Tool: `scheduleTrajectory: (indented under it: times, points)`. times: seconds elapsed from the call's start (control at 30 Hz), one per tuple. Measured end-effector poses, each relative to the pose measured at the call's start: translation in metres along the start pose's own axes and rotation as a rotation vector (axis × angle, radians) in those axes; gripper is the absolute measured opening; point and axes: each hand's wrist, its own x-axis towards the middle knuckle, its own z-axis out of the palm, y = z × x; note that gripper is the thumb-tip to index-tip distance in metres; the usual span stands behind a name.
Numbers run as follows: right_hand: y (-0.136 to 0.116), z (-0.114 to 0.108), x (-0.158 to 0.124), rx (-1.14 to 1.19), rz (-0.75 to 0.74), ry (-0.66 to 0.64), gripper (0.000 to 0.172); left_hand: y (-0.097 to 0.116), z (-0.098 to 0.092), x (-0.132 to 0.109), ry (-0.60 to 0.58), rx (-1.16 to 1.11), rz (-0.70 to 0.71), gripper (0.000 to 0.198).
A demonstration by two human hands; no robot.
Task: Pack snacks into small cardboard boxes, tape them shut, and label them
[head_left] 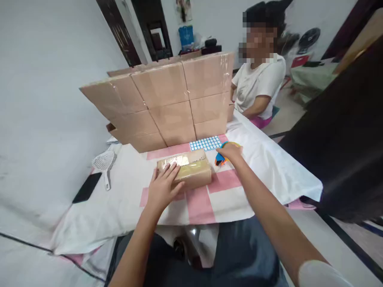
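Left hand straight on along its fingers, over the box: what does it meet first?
Past the taped box, the left hand would likely meet the upright cardboard panel; depth is unclear.

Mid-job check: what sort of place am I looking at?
Probably a room in someone's home: a cloth-covered table in front, a picture on the back wall, and what looks like an electric fan at right.

"What does your box [196, 181] look made of?"
"Matt cardboard under glossy tape [194, 169]; the dispenser [219, 159] I hold looks like smooth plastic, my tablecloth [127, 191] like creased cloth"
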Motion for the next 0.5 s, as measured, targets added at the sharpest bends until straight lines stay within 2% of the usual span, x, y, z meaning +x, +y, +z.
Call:
scheduleTrajectory:
  times: [0.17, 0.3, 0.4, 0.5]
  points:
    - [0.01, -0.006, -0.016, 0.111, -0.018, 0.008, 0.017, 0.002, -0.001, -0.002, 0.015, -0.018, -0.013, 0.058]
    - [0.029, -0.028, -0.04, 0.345, -0.067, -0.057, 0.02, 0.002, -0.002, -0.003, 0.07, -0.074, -0.017, 0.055]
    - [0.045, -0.048, -0.068, 0.566, -0.118, -0.088, 0.02, 0.011, -0.002, -0.009, 0.226, -0.172, 0.037, 0.042]
    - [0.06, -0.063, -0.098, 0.863, -0.074, -0.153, 0.028, 0.039, 0.001, -0.019, 0.416, -0.393, 0.146, 0.028]
